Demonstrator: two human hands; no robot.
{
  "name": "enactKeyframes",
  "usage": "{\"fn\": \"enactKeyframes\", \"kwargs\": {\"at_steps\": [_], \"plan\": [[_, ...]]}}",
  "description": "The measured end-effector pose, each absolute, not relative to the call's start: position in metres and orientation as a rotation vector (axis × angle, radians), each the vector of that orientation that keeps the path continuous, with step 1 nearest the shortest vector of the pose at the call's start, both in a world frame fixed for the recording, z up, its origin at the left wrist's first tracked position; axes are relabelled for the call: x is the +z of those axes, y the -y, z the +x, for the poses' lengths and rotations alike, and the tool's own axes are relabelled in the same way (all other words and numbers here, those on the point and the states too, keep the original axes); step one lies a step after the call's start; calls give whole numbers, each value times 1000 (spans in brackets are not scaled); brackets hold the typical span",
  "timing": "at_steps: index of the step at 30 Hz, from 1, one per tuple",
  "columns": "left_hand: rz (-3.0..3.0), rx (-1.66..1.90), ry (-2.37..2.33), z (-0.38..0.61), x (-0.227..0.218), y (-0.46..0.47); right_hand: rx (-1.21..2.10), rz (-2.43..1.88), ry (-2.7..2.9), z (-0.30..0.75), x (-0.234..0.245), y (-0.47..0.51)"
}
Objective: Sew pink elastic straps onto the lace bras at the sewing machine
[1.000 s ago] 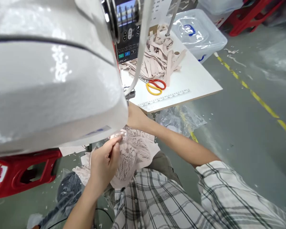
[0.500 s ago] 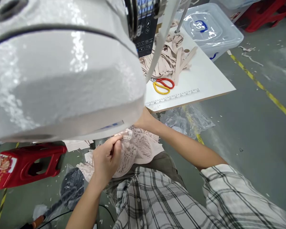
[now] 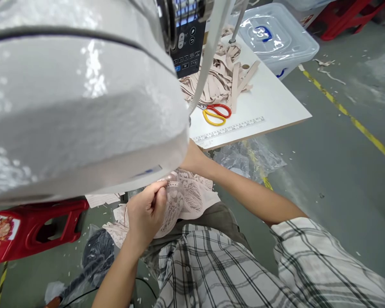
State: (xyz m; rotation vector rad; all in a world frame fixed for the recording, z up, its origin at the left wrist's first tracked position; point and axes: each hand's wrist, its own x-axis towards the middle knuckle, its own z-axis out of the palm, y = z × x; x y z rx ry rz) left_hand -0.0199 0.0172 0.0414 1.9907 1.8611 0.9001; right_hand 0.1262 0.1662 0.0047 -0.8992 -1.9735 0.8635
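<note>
A pale pink lace bra (image 3: 192, 196) hangs over my lap below the white sewing machine head (image 3: 83, 115). My left hand (image 3: 146, 209) is closed, thumb against fingers, pinching the lace edge of the bra just under the machine's front. My right hand (image 3: 191, 156) reaches in beneath the machine head; its fingers are hidden behind the housing, so what it holds or touches does not show. The needle area is hidden too.
On the white tabletop (image 3: 276, 100) lie red-and-yellow scissors (image 3: 217, 114), a printed ruler (image 3: 231, 129) and a heap of beige fabric strips (image 3: 218, 79). A lidded clear box (image 3: 276, 38) stands behind. A red stool (image 3: 35, 229) is at left, plastic bags (image 3: 248, 160) on the floor.
The view has shifted slightly, so the machine and table sit a little further left. My left hand keeps its pinch on the bra and both arms are nearly unmoved.
</note>
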Motion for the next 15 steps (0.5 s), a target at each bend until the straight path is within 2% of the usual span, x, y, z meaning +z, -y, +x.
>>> {"fn": "enactKeyframes", "kwargs": {"at_steps": [15], "plan": [[2158, 995, -1792, -30, 25, -10, 970, -872, 1899, 128, 7, -156]]}}
